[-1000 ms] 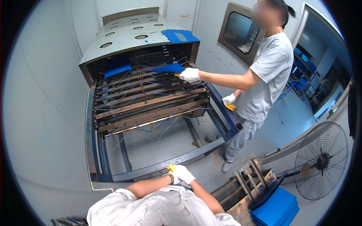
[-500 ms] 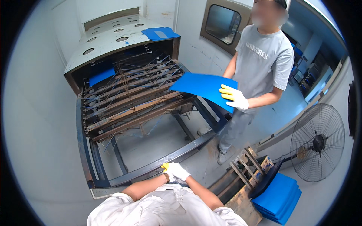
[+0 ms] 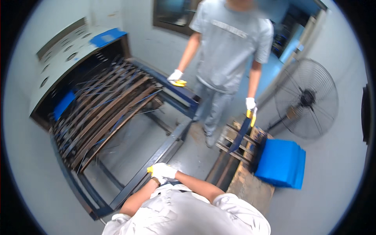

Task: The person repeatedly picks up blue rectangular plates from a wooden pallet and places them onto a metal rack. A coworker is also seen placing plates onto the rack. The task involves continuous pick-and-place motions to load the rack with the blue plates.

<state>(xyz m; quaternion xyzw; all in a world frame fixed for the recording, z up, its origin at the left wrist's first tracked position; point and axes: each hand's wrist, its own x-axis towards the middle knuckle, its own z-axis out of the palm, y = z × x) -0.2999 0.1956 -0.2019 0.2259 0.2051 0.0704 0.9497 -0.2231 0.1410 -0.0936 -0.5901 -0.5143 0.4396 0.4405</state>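
My gloved hands are together in front of my waist, beside the front rail of a metal frame [image 3: 147,170]. My right hand [image 3: 165,171] lies over my left hand [image 3: 161,180], its yellow fingertips bent at the far side. Most of the left fingers are hidden beneath it; a brown watch band circles that wrist. No sheet or tool shows in either hand. Across from me, a co-worker in grey [image 3: 223,51] rests one gloved hand [image 3: 177,78] at the frame's side rail. The other gloved hand [image 3: 252,109] holds a dark blue sheet [image 3: 239,136], seen nearly edge-on.
Rusty slatted bars [image 3: 113,102] lie in the frame, leading into a white-topped oven-like housing [image 3: 62,58] with a blue piece at its mouth. To the right stand a worn wooden bench [image 3: 250,190], a stack of blue sheets [image 3: 280,162] and a large caged fan [image 3: 307,98].
My view has swung right. The co-worker no longer holds the bright blue sheet out flat, and one hand now holds a dark blue sheet by the bench. My hands stay together.
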